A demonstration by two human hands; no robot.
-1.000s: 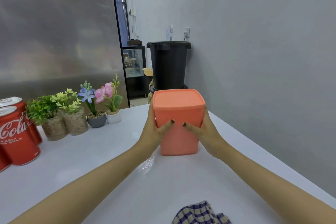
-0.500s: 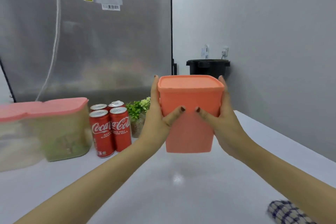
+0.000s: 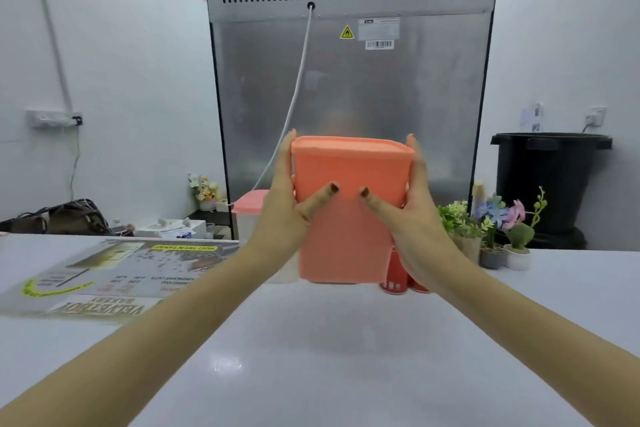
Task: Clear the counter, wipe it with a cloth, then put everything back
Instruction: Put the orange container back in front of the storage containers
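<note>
I hold a tall orange lidded container (image 3: 346,236) upright in the air above the white counter (image 3: 329,357). My left hand (image 3: 289,215) grips its left side and my right hand (image 3: 415,218) grips its right side, thumbs on the front face. Behind it, mostly hidden, stand red cola cans (image 3: 396,270) and a clear box with a pink lid (image 3: 247,204). Several small potted plants (image 3: 498,232) sit at the back right of the counter. The cloth is out of view.
A laminated menu sheet (image 3: 114,274) lies on the counter at the left. The back of a steel refrigerator (image 3: 346,80) rises behind the counter. A black bin (image 3: 550,180) stands beyond the right end. A bag and small items (image 3: 69,218) lie past the far left edge.
The orange container has gone from resting on the counter to being held up in both hands. My view has swung left, bringing the refrigerator and menu into sight; the checked cloth has left the frame.
</note>
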